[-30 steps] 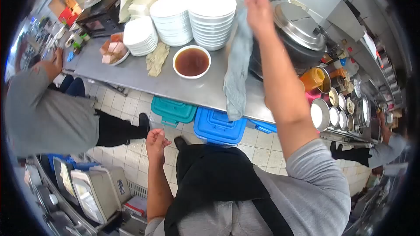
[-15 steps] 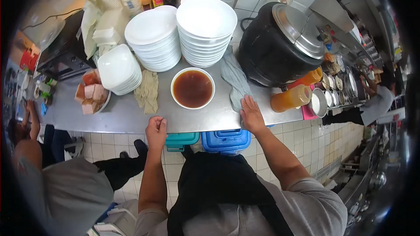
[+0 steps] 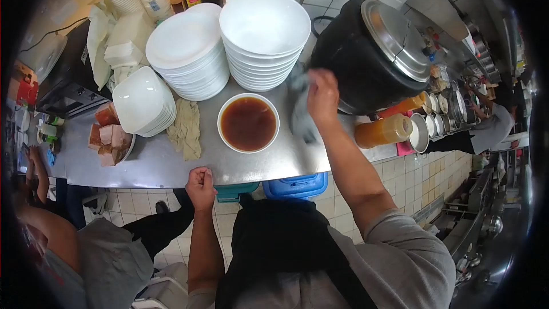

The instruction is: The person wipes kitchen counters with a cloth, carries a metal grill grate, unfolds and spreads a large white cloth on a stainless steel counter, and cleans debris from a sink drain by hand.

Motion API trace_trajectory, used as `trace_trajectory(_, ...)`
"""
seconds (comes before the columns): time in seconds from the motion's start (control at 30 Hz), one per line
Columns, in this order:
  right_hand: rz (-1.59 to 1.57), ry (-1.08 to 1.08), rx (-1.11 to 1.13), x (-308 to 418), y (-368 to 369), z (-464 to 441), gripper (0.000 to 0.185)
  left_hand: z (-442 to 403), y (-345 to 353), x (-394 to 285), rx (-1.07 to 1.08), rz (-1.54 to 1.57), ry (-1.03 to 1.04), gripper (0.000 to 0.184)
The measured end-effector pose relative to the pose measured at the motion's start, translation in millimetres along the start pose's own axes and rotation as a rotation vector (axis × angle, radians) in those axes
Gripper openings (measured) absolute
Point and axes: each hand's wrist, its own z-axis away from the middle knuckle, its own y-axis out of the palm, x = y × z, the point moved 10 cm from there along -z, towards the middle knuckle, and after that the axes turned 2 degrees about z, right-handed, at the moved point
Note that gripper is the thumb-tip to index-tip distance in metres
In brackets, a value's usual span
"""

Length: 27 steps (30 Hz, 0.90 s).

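Observation:
My right hand [image 3: 323, 96] is closed on the upper part of a grey-blue cloth [image 3: 304, 115], beside the black soup warmer [image 3: 354, 57]. Motion blurs both the cloth and the fingertips. Loosely fisted, my left hand [image 3: 201, 187] stays at the front edge of the steel counter [image 3: 257, 169]; whether anything is inside it is hidden. Between the hands, farther back, stands a white bowl [image 3: 248, 146] of brown broth. A crumpled beige cloth [image 3: 186, 131] lies to the bowl's left.
Stacks of white bowls [image 3: 266, 23] and plates [image 3: 183, 37] rise behind the broth. Square dishes [image 3: 140, 100] and a bowl of pinkish-brown chunks [image 3: 111, 140] are at left. A sauce bottle [image 3: 384, 131] lies near the right end. Another person's grey shirt [image 3: 114, 252] is close on my left.
My right hand has gone from lying flat near the counter's edge to gripping the cloth farther back, shifting the cloth. My left hand remains fisted; the view has shifted slightly.

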Motion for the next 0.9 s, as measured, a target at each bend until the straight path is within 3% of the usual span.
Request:
trace_trajectory(0.07, 0.023, -0.183, -0.111, 49.9, -24.5, -32.2, 0.042, 2.6, -4.5, 1.3, -0.029, 0.012, -0.004, 0.01)
trace_trajectory(0.1, 0.024, -0.177, -0.114, 52.6, -18.8, -31.8, 0.042, 1.7, -5.3, 2.1, -0.03, 0.023, -0.006, 0.009)
trace_trajectory(0.17, 0.123, -0.218, 0.007, 55.7, 4.9, -26.7, 0.049, 0.8, -3.7, 4.8, -0.025, 0.036, -0.014, 0.009)
trace_trajectory(0.2, 0.138, -0.139, 0.174, 33.4, 34.7, -18.5, 0.055, 0.6, -4.9, 6.0, -0.041, 0.044, -0.021, 0.009)
trace_trajectory(0.37, 0.052, -0.003, 0.363, -26.3, 113.7, -7.9, 0.057, 1.9, -6.0, 3.8, -0.043, 0.031, -0.044, 0.01)
trace_trajectory(0.43, 0.483, 0.007, 0.639, -56.7, 158.5, -5.1, 0.057, 2.9, -3.6, -1.5, -0.041, 0.037, -0.038, 0.012)
trace_trajectory(0.47, 0.478, 0.016, 0.648, -60.3, 166.5, -5.8, 0.057, 1.7, -3.5, -1.6, -0.037, 0.026, -0.045, 0.012)
trace_trajectory(0.57, 0.543, 0.036, 0.562, -59.0, 157.4, -6.6, 0.049, 3.2, -3.9, -2.0, -0.042, 0.038, -0.039, 0.012)
trace_trajectory(0.63, 0.502, 0.2, 0.782, -43.9, 132.3, 15.1, 0.037, 3.1, -4.0, -1.9, -0.045, 0.055, -0.047, 0.013)
trace_trajectory(0.7, 0.609, -0.012, 0.865, -36.6, 114.8, 53.0, 0.04, 2.1, -3.9, 0.8, -0.038, 0.07, -0.047, 0.013)
trace_trajectory(0.77, 0.714, -0.058, 0.871, -28.1, 78.3, 81.2, 0.039, 2.6, -5.0, 2.8, -0.036, 0.085, -0.05, 0.013)
trace_trajectory(0.9, 0.521, 0.031, 0.739, -30.1, 64.2, 69.9, 0.031, 3.3, -4.5, 4.5, -0.022, 0.079, -0.042, 0.012)
